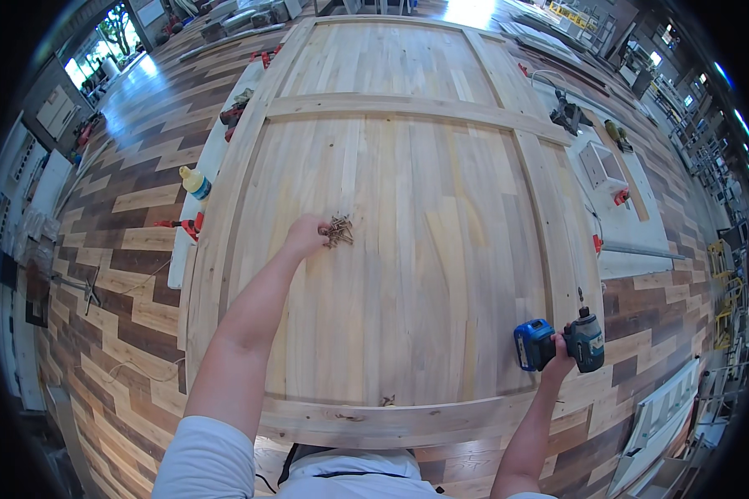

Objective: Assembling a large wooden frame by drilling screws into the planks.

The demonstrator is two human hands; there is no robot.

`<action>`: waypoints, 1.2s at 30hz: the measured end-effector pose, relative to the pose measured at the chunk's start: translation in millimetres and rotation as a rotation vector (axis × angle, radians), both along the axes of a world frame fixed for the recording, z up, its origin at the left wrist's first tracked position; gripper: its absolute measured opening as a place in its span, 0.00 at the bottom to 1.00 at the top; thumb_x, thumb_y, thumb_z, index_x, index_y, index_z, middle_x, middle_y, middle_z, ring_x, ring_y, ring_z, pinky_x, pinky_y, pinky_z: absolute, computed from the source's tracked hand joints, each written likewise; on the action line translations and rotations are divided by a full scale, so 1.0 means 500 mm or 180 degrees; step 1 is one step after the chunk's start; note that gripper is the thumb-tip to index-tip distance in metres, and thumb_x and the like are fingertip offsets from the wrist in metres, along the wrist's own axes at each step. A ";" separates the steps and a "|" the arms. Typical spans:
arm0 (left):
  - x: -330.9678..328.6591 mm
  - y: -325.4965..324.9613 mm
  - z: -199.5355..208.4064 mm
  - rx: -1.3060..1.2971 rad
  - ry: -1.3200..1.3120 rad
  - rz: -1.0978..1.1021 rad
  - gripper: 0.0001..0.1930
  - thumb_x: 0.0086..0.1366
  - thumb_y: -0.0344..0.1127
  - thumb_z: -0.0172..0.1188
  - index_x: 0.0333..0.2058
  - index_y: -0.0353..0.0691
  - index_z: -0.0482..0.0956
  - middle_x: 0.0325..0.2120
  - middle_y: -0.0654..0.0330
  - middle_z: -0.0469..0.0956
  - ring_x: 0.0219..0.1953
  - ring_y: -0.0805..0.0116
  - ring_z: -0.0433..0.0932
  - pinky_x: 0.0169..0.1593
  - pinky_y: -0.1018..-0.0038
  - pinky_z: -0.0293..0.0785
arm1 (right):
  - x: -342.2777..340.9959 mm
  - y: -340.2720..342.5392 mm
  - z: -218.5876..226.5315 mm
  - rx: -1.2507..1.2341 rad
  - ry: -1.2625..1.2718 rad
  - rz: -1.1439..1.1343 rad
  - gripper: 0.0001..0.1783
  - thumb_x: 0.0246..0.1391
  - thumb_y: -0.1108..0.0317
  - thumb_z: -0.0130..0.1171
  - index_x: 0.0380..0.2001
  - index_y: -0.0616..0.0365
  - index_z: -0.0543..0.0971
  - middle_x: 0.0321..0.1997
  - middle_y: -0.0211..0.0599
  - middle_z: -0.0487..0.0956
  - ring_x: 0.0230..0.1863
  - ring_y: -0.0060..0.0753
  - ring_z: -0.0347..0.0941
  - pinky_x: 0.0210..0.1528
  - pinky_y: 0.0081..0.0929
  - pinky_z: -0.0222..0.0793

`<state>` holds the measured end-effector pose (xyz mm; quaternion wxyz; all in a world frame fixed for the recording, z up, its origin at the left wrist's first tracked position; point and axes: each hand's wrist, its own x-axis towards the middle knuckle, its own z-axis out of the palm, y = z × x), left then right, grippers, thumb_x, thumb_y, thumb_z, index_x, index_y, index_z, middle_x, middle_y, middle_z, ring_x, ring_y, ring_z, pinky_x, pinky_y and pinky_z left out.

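Holding the drill (588,344) near the right edge of the panel (441,291), my right hand (561,358) wraps its grip. My left hand (307,236) has fingers bent at 1 cluster of screws (340,231) mid-panel; from here, I cannot tell whether it pinches any.

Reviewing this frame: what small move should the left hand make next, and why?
Probably separate one screw from the cluster of screws: the left hand has its fingertips right at them, over the wooden panel, while the right hand grips a drill. Whether the left fingers hold any screws is too small to tell.
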<state>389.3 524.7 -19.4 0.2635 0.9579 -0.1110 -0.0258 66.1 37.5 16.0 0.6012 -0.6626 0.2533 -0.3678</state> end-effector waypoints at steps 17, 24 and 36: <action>0.006 -0.018 0.025 -0.0235 0.0344 0.0142 0.08 0.47 0.30 0.65 0.29 0.41 0.81 0.26 0.56 0.79 0.30 0.65 0.78 0.35 0.71 0.73 | -0.013 -0.018 -0.024 -0.0173 0.0107 -0.0079 0.11 0.44 0.77 0.59 0.35 0.58 0.75 0.33 0.28 0.74 0.37 0.24 0.70 0.46 0.25 0.65; 0.007 -0.005 0.028 -0.1178 0.0651 0.0268 0.10 0.49 0.24 0.61 0.33 0.37 0.80 0.25 0.60 0.79 0.27 0.75 0.77 0.31 0.78 0.73 | -0.006 -0.003 -0.002 -0.0002 0.0222 -0.0155 0.09 0.44 0.74 0.58 0.31 0.60 0.74 0.31 0.28 0.74 0.35 0.23 0.70 0.45 0.23 0.64; 0.004 -0.025 0.034 -0.1337 0.0517 0.0363 0.05 0.56 0.26 0.57 0.31 0.33 0.77 0.22 0.59 0.78 0.22 0.73 0.77 0.27 0.78 0.74 | -0.011 -0.009 -0.011 0.0052 0.0241 -0.0184 0.08 0.43 0.75 0.59 0.31 0.59 0.75 0.30 0.28 0.75 0.33 0.23 0.71 0.43 0.22 0.66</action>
